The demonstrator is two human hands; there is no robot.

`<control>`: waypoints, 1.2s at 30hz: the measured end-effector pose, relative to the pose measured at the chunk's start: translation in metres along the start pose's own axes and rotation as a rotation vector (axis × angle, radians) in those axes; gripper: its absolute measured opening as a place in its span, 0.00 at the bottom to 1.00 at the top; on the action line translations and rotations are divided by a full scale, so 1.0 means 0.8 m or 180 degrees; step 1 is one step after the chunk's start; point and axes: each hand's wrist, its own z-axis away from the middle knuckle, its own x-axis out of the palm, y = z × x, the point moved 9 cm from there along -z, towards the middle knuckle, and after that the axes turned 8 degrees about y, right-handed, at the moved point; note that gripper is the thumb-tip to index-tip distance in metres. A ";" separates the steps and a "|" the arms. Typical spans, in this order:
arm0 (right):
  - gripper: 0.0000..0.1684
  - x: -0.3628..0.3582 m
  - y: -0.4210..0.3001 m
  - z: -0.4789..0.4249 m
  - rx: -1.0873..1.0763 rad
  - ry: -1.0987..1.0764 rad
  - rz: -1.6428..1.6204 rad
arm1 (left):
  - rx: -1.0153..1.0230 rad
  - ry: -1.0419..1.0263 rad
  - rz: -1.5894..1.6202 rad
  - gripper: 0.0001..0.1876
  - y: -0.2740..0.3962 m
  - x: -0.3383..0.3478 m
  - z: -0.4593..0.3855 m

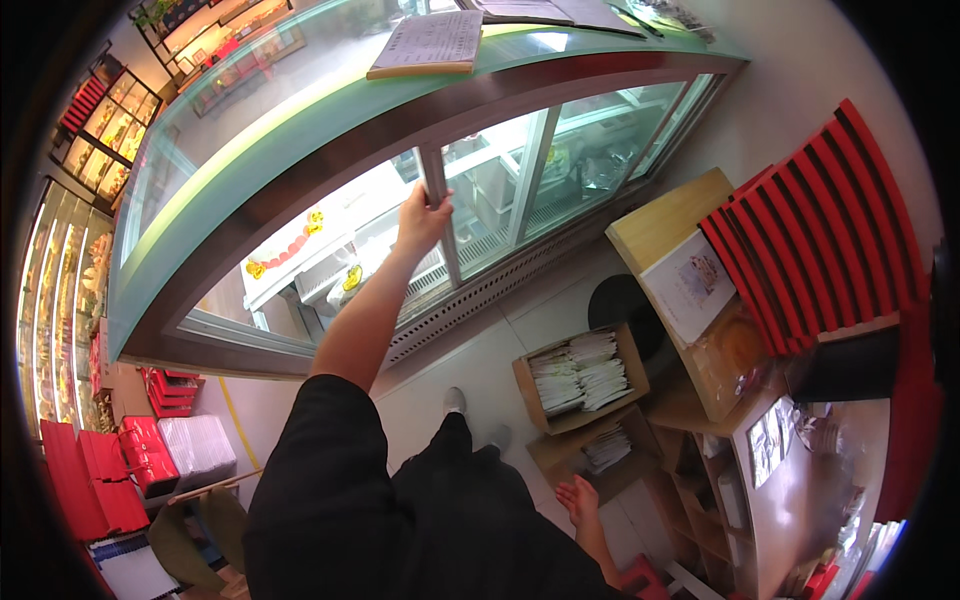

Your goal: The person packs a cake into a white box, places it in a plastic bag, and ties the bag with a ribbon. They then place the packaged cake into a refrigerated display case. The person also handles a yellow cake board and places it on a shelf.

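My left hand point(424, 217) grips the metal frame point(444, 225) of a sliding glass door on a refrigerated display case point(345, 142). Left of that frame the case stands open. On its lit upper shelf lies a row of pink and gold items point(289, 251), too small to name surely. A lower level holds a clear-wrapped thing with a yellow mark point(351, 277). My right hand point(577, 499) hangs low on the right, fingers apart, holding nothing. It is nearest to a cardboard box point(555, 469) with white packets inside.
Another cardboard box point(529, 375) full of packets stands on the floor beside a dark round object point(626, 307). A wooden counter point(667, 217) bears a stack of red-and-black boxes point(825, 240). Papers point(431, 41) lie atop the case. A chair point(195, 532) stands at left.
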 end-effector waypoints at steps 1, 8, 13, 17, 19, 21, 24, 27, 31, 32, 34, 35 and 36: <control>0.19 -0.014 0.007 0.003 0.0025 0.0087 0.0002 | -0.0051 0.0019 0.0064 0.09 -0.006 -0.011 0.005; 0.16 -0.105 0.081 -0.020 0.0419 0.0345 0.0020 | -0.0460 0.0736 -0.0680 0.09 -0.021 -0.153 0.058; 0.17 -0.086 0.057 -0.005 0.0205 0.0294 0.0215 | -0.0785 0.1126 -0.2253 0.15 -0.005 -0.261 0.102; 0.17 -0.065 0.035 -0.021 0.0106 0.0172 0.0268 | -0.1457 0.0458 -0.3707 0.20 -0.014 -0.336 0.132; 0.17 -0.052 0.020 -0.032 0.0078 0.0110 0.0220 | -0.2035 0.0222 -0.3516 0.23 -0.025 -0.353 0.150; 0.17 -0.038 0.009 -0.043 0.0063 0.0037 0.0180 | -0.2353 0.0199 -0.2914 0.26 -0.021 -0.357 0.162; 0.16 -0.027 0.007 -0.065 0.0131 -0.0014 0.0345 | -0.2675 0.0391 -0.2507 0.27 -0.017 -0.371 0.174; 0.16 -0.010 -0.006 -0.065 0.0084 -0.0047 0.0444 | -0.2676 0.0525 -0.2579 0.28 -0.022 -0.392 0.176; 0.16 -0.014 -0.002 -0.068 0.0074 -0.0078 0.0329 | -0.2610 0.0659 -0.2795 0.28 -0.029 -0.407 0.182; 0.16 -0.019 0.006 -0.070 0.0082 -0.0061 0.0311 | -0.2702 0.0637 -0.2834 0.29 -0.042 -0.417 0.182; 0.16 -0.031 0.021 -0.070 0.0104 -0.0020 0.0343 | -0.2806 0.0614 -0.2826 0.29 -0.038 -0.416 0.182; 0.17 -0.037 0.031 -0.067 0.0124 -0.0002 0.0397 | -0.2852 0.0596 -0.2823 0.29 -0.036 -0.416 0.183; 0.17 -0.038 0.040 -0.063 0.0136 -0.0002 0.0439 | -0.2769 0.0522 -0.2892 0.29 -0.038 -0.420 0.179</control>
